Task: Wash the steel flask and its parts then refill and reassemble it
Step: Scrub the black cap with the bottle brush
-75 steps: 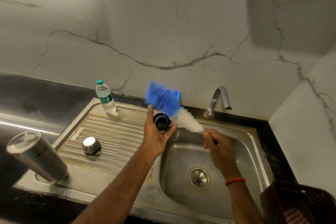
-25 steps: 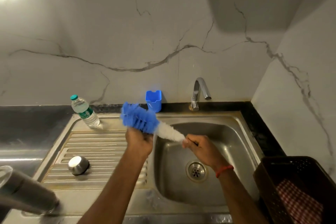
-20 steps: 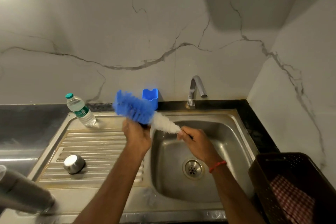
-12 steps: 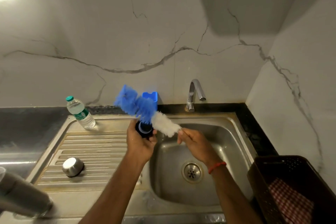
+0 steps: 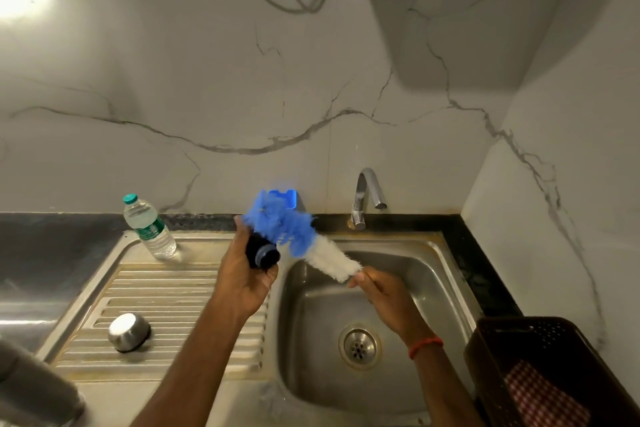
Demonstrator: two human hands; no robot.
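So, left hand (image 5: 242,282) grips the black stopper (image 5: 263,255); right hand (image 5: 384,291) pinches the brush (image 5: 304,239), its blue bristle end slanting up-left over the stopper.

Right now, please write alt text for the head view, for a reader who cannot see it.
Over a steel sink, the left hand holds a black flask stopper while the right hand holds a blue-and-white bottle brush against it. A steel cap sits on the drainboard.

We see the left hand (image 5: 242,276) and the right hand (image 5: 384,295) bare, and both forearms (image 5: 194,357) bare down to the picture's lower edge. A thin orange-red band (image 5: 425,347) circles the right wrist, perhaps a twisted thread; its weave is too small to tell.
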